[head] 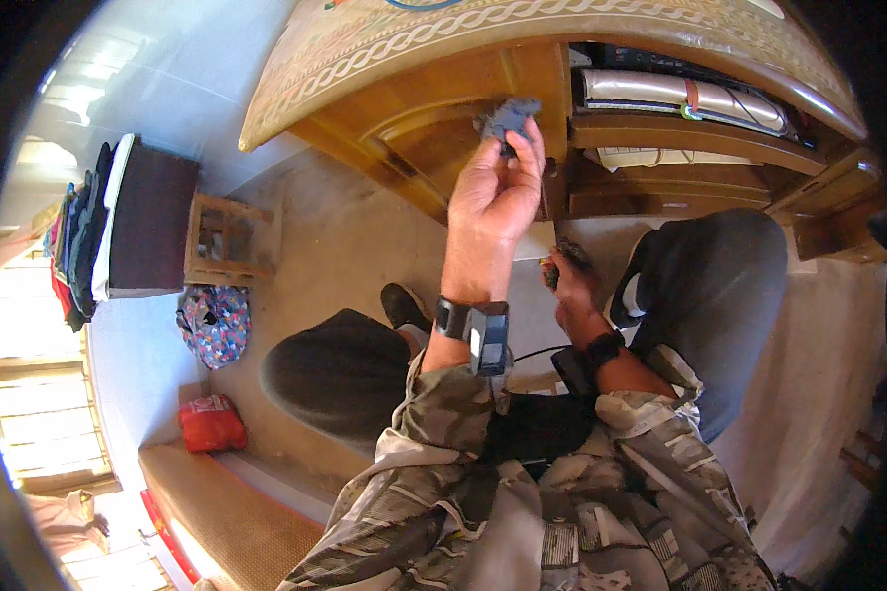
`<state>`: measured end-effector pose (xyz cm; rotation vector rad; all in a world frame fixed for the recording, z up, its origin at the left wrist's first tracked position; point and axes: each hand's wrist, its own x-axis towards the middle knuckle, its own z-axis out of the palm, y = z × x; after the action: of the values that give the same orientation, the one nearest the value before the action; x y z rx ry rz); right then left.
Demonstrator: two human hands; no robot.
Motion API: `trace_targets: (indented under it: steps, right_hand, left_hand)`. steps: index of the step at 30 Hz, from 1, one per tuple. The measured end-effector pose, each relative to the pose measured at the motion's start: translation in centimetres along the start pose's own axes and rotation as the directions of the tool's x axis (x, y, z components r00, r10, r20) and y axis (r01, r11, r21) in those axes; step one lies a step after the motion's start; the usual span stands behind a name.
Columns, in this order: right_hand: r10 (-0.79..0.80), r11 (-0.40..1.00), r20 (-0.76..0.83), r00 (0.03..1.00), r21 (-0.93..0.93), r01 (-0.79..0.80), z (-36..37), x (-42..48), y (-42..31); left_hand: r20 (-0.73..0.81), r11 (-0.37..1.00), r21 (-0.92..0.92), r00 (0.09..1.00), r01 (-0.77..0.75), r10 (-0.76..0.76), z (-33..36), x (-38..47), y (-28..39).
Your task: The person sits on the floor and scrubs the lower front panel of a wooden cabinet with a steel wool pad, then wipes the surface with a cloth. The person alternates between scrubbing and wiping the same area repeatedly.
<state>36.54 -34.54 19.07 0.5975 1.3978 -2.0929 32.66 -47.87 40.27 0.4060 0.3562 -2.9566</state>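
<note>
My left hand (497, 181) is raised before the wooden cabinet door (429, 140), its fingers closed on a crumpled grey-blue cloth (510, 122). Whether the cloth touches the door, I cannot tell. Lower and to the right, between my knees, my right hand (573, 281) grips a dark, bristly object (575, 255), perhaps a brush; blur hides its exact kind. Above the door runs a patterned tabletop cover (384, 55). Right of the door, an open shelf holds a shiny rolled item (636, 90) with a reddish band around it.
A small wooden stool (229, 270) stands by the left wall, beside a dark box (151, 221) with clothes hanging near it. A floral cloth bundle (214, 325) and a red package (212, 423) lie farther down, near a brown woven-surfaced bench or mattress (229, 510).
</note>
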Motion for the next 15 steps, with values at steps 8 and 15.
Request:
trace_targets:
  steps: [8, 15]
  right_hand:
    - [0.124, 0.982, 0.215, 0.969, 0.113, -0.150, 1.3, -1.5, -0.1]
    - [0.220, 0.939, 0.547, 0.808, 0.105, -0.327, 3.3, -4.0, -1.4]
  left_hand:
    - [0.071, 0.937, 0.305, 0.985, -0.172, 0.158, 2.1, -8.5, 5.4]
    - [-0.076, 0.668, 0.685, 0.883, -0.292, 0.463, -7.0, -10.9, 7.1]
